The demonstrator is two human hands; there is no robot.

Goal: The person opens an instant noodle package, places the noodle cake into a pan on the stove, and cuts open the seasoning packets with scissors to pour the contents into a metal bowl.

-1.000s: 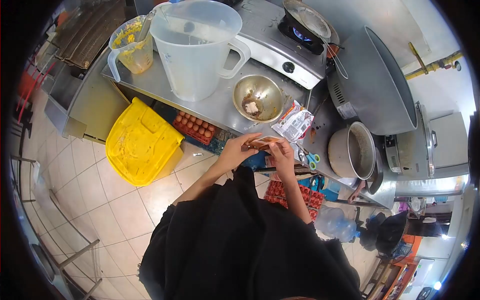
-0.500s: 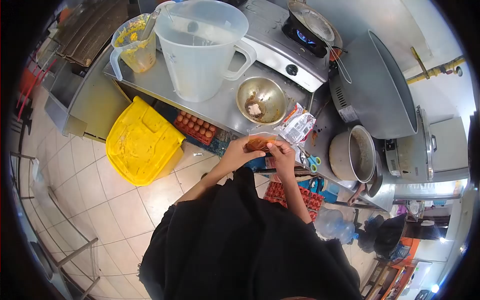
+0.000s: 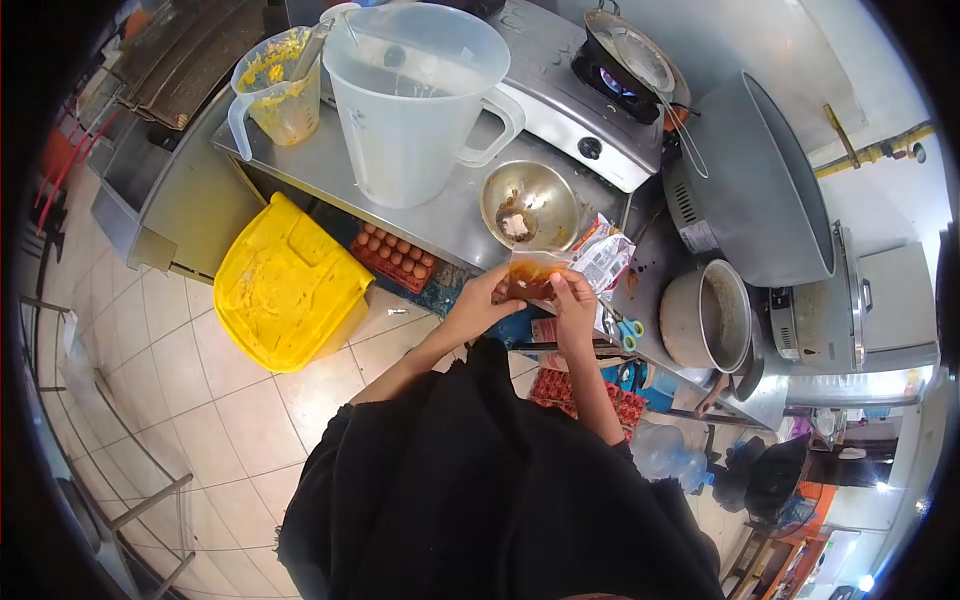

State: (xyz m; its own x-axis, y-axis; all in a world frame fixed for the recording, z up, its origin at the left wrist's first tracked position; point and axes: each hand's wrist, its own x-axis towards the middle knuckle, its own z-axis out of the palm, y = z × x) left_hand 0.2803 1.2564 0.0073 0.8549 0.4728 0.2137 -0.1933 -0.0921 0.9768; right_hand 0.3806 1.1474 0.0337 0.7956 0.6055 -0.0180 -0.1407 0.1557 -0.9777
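Between my two hands is a small clear sachet (image 3: 532, 277) with a reddish-brown sauce or paste inside. My left hand (image 3: 484, 303) pinches its left side, and my right hand (image 3: 573, 300) grips its right edge. Just beyond it on the counter stands a steel mixing bowl (image 3: 556, 205), holding a pale powdery lump and some dark brown matter. Right of the bowl lies a white and red printed packet (image 3: 604, 256). Scissors with blue-green handles (image 3: 629, 333) rest near the counter edge, close to my right hand.
A large plastic jug (image 3: 405, 140) and a smaller yellow-stained jug (image 3: 285, 115) stand at the back left. A pan (image 3: 632, 60) sits over a lit burner on the stove (image 3: 600, 150). At right is a metal pot (image 3: 690, 325). Below are a yellow lidded bin (image 3: 290, 290) and egg trays (image 3: 405, 268).
The sachet has been raised slightly and now shows more of its flat face. My right fingers have shifted a little along its edge. The camera view has moved slightly.
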